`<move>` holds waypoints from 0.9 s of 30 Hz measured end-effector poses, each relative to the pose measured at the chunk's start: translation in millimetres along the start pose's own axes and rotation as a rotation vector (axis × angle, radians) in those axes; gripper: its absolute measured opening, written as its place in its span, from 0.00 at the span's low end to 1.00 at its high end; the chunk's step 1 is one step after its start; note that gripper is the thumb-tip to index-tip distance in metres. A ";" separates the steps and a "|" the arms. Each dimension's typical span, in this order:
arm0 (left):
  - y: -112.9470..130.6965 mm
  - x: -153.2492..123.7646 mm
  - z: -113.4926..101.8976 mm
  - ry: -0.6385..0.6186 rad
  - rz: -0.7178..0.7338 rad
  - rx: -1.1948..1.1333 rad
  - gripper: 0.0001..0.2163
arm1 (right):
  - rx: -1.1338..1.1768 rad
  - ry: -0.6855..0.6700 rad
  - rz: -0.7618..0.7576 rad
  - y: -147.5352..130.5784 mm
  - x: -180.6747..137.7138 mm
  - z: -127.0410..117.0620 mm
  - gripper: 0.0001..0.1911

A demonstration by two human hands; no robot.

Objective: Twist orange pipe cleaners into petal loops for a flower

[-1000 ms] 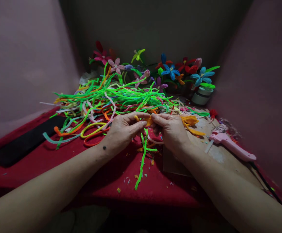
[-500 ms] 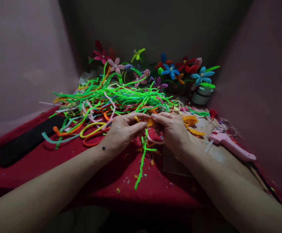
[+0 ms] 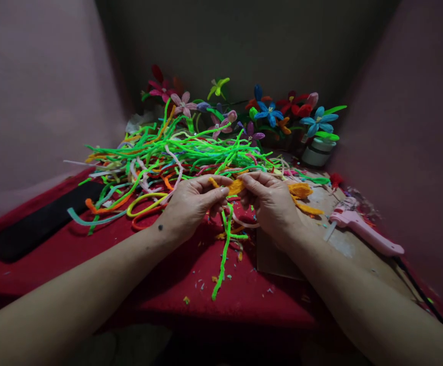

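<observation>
Between my two hands is a folded orange pipe cleaner, pinched at both ends. My left hand is closed on its left end, and a short orange tip sticks out past the thumb and forefinger. On its right end my right hand is closed, with the fingertips partly hiding it. Below the hands a bright green pipe cleaner lies on the red cloth. Just beyond my right hand rest more looped orange pipe cleaners.
A tangled heap of pipe cleaners, mostly green, spreads behind the hands. Pipe-cleaner flowers stand at the back beside a small pale jar. To the right, a pink glue gun lies on cardboard. A long black object lies left.
My hands have moved slightly apart, and more of the orange pipe cleaner shows between the fingertips. The whole view has shifted a little.
</observation>
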State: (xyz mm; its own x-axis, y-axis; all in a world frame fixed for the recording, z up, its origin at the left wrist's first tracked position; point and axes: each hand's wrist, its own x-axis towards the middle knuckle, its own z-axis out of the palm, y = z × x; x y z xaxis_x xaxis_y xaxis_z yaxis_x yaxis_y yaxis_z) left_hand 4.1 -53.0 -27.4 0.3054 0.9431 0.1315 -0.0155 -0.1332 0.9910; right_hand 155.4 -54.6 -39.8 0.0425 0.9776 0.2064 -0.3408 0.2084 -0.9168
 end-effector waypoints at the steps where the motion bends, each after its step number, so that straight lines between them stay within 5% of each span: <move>1: 0.5 -0.5 0.3 0.000 0.001 0.003 0.11 | -0.011 0.008 0.002 0.6 0.4 -0.4 0.08; 27: -2.7 1.2 -3.6 -0.086 -0.015 -0.084 0.10 | -0.098 -0.085 0.152 1.7 -8.1 6.4 0.08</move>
State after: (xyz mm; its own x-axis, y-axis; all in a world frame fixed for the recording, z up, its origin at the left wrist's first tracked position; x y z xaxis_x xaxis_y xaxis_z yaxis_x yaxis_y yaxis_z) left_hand 1.1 -50.3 -29.8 0.3866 0.9147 0.1175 -0.0887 -0.0900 0.9920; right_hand 148.4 -62.3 -40.8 -0.0835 0.9926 0.0878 -0.2440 0.0650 -0.9676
